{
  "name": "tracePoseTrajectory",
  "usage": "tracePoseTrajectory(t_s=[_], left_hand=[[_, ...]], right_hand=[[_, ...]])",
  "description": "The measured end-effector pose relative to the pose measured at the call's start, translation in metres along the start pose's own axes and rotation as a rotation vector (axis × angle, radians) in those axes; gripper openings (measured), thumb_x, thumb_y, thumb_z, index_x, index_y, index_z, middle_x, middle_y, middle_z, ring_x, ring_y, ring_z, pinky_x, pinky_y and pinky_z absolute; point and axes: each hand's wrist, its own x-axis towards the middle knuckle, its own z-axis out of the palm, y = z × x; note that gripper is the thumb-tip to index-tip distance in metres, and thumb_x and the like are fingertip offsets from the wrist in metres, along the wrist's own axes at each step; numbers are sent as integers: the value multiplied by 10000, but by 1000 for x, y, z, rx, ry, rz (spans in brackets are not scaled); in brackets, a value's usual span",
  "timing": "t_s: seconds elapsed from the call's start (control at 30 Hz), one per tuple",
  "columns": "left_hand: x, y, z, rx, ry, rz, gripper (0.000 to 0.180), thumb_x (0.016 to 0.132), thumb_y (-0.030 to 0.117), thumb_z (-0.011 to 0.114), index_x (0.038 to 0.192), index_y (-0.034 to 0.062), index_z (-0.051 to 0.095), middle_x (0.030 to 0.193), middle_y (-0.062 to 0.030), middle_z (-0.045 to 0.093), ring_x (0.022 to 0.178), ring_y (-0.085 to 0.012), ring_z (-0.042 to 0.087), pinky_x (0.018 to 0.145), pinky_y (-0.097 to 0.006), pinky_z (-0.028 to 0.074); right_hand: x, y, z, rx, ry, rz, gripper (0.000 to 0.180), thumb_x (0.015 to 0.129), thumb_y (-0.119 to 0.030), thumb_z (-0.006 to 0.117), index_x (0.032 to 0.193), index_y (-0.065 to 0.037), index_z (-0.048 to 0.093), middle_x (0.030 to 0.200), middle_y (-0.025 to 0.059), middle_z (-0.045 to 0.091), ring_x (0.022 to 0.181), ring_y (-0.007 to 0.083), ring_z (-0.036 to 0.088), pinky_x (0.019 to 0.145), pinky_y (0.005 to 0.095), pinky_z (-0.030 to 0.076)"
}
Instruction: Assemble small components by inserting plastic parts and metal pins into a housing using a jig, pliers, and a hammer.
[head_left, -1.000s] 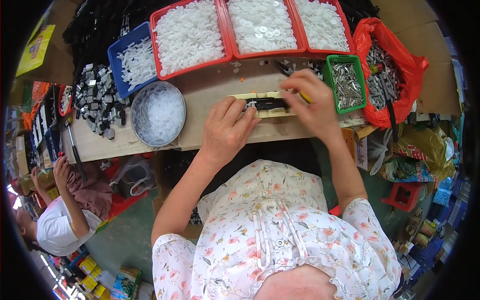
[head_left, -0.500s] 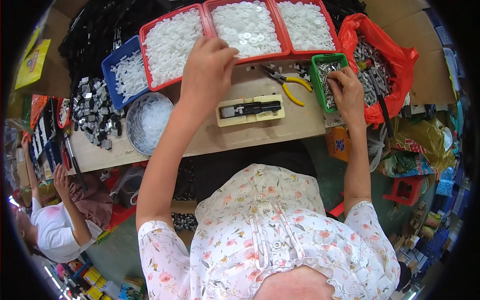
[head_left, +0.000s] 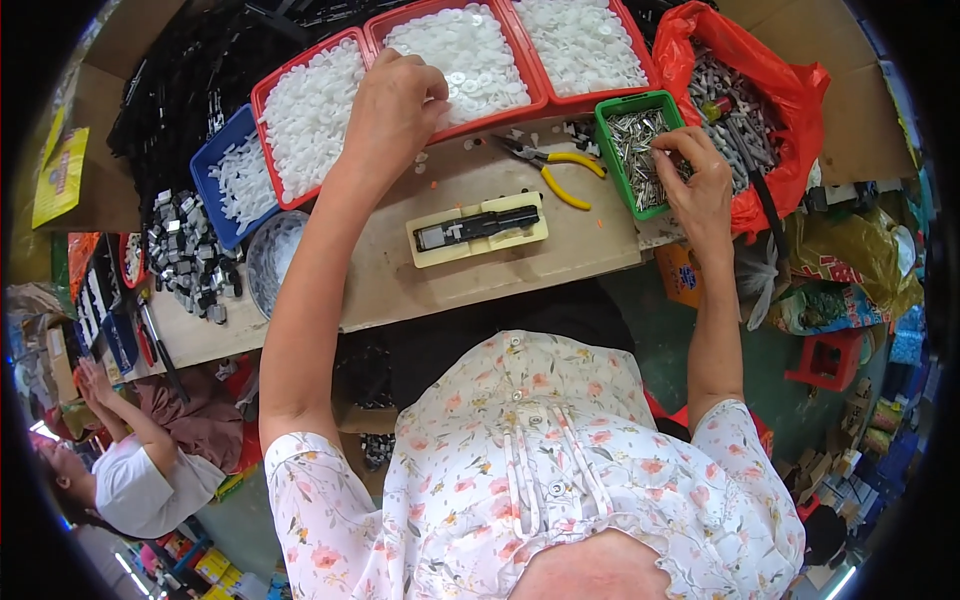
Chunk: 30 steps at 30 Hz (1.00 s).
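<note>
My left hand [head_left: 398, 105] hangs by the near edge of the middle red tray [head_left: 541, 100], which is full of white plastic discs. Its fingers are curled together; whatever they hold is hidden. At the right edge of a green tray [head_left: 605, 150] of thin metal pins [head_left: 637, 150], my right hand [head_left: 700, 178] has thumb and forefinger bent toward each other over the pins. Anything in that grip is too small to make out. Between my forearms, a cream holder [head_left: 480, 250] lies on the table with a black and grey narrow assembly [head_left: 478, 226] in it.
Yellow-handled pliers [head_left: 560, 170] lie behind the holder. A red bag [head_left: 800, 100] of grey parts stands right of the green tray. Left are a blue tray [head_left: 228, 238] of white pieces, a metal bowl [head_left: 262, 270] and heaped metal blocks [head_left: 190, 250]. Another person [head_left: 150, 480] sits at far left.
My right hand has drawn back from inside the green tray toward its right edge. My left hand stays near the red trays. The view has shifted slightly, and the other person's hands have come together.
</note>
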Motion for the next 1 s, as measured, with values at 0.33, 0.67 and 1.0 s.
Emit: tracePoseTrajectory(t_s=[0.33, 0.67, 1.0], left_hand=[[-38, 48, -14, -1020, 104, -602, 138, 884, 112, 747, 954, -7, 730, 876, -47, 739, 778, -111, 661, 677, -240, 475], [-80, 76, 1, -1375, 262, -669, 148, 891, 62, 751, 996, -35, 714, 907, -37, 718, 840, -94, 669, 750, -224, 515], [-84, 88, 4, -1227, 314, -624, 124, 895, 55, 753, 971, -36, 719, 876, 5, 690, 778, -36, 591, 688, -191, 481]], right_hand=[[6, -75, 36, 232, 25, -137, 93, 814, 37, 694, 895, 18, 654, 880, 108, 651, 797, 205, 649, 740, 309, 509], [3, -123, 65, 263, 0, -298, 139, 749, 18, 750, 850, -25, 665, 864, 91, 668, 787, 246, 664, 715, 340, 507], [-5, -122, 66, 160, 119, -374, 169, 725, 4, 767, 844, -50, 659, 860, 74, 666, 786, 250, 659, 704, 349, 483]])
